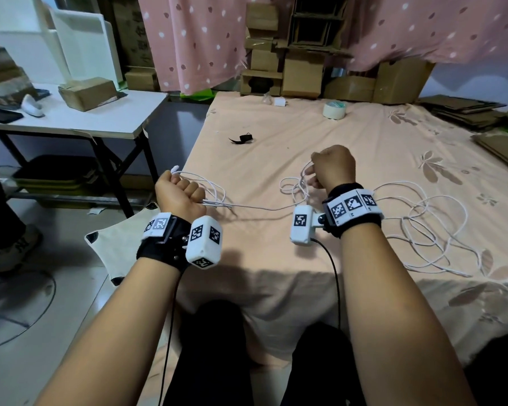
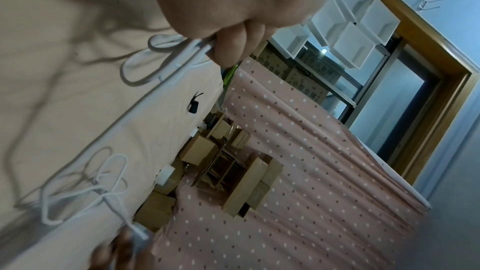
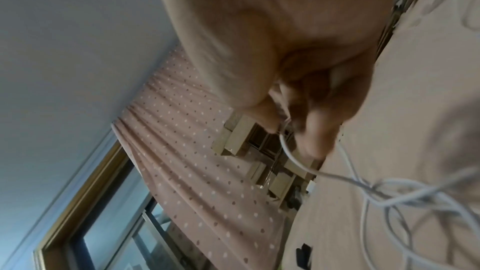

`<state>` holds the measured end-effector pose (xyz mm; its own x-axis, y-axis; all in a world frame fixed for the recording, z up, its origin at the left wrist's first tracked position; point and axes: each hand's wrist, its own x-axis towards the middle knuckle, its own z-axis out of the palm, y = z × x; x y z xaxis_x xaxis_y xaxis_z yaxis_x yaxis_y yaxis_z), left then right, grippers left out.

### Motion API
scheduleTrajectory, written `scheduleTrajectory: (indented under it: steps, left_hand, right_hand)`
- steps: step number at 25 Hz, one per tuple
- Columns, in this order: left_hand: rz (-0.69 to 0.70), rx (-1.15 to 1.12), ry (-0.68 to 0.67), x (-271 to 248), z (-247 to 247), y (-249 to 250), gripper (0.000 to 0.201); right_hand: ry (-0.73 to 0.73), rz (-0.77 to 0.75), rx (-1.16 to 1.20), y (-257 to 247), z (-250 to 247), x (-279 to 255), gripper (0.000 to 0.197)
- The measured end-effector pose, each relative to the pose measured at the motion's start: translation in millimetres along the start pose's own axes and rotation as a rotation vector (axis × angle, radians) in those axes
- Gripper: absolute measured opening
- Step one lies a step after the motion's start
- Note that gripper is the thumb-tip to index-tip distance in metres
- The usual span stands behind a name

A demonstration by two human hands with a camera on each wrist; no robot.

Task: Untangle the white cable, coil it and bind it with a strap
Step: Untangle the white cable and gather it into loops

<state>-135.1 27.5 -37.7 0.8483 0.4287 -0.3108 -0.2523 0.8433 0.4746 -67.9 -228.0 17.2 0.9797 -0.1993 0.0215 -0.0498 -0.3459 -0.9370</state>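
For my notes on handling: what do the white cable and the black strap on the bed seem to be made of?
White cable: seemingly a smooth plastic or rubber jacket; it lies in soft, springy loops with a slight sheen. Black strap: probably matte fabric, perhaps hook-and-loop; it lies flat, partly curled, with no shine. It is too small to be sure.

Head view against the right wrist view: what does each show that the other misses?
Only the head view shows the left hand gripping gathered loops, the loose tangle at the bed's right edge and the tape roll. Only the right wrist view shows the right hand pinching the strand between its fingertips. Both show the white cable and the black strap lying unused.
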Motion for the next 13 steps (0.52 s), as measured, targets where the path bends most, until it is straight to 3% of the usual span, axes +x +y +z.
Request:
scheduleTrajectory:
  steps: [2, 3, 5, 7, 8, 10, 13]
  left_hand:
    - [-0.031, 0.044, -0.04, 0, -6, -1, 0.042]
    - [-0.052, 0.065, -0.058, 0, -8, -2, 0.042]
    - [-0.099, 0.086, -0.1, -3, -10, -5, 0.043]
    - [-0.137, 0.078, -0.171, -7, -8, -4, 0.044]
    - [-0.154, 0.061, -0.213, -7, -7, -1, 0.044]
    - [-0.196, 0.024, -0.313, -3, -8, 13, 0.048]
    - [-0.336, 0.018, -0.548, 6, -17, 39, 0.05]
  right_hand:
    - [0.059, -0.076, 0.092, 0, 3, -5, 0.037]
    - [-0.001, -0.145, 0.131, 2, 10, -13, 0.04]
    - [-0.367, -0.227, -0.012, 13, 31, -29, 0.04]
    - [-0.757, -0.125, -0.322, 31, 52, -43, 0.034]
    - [-0.806, -0.148, -0.499, 39, 56, -45, 0.026]
    - [-0.714, -0.314, -0.632, 45, 53, -40, 0.012]
    - [-0.72, -0.231, -0.336, 37, 35, -36, 0.013]
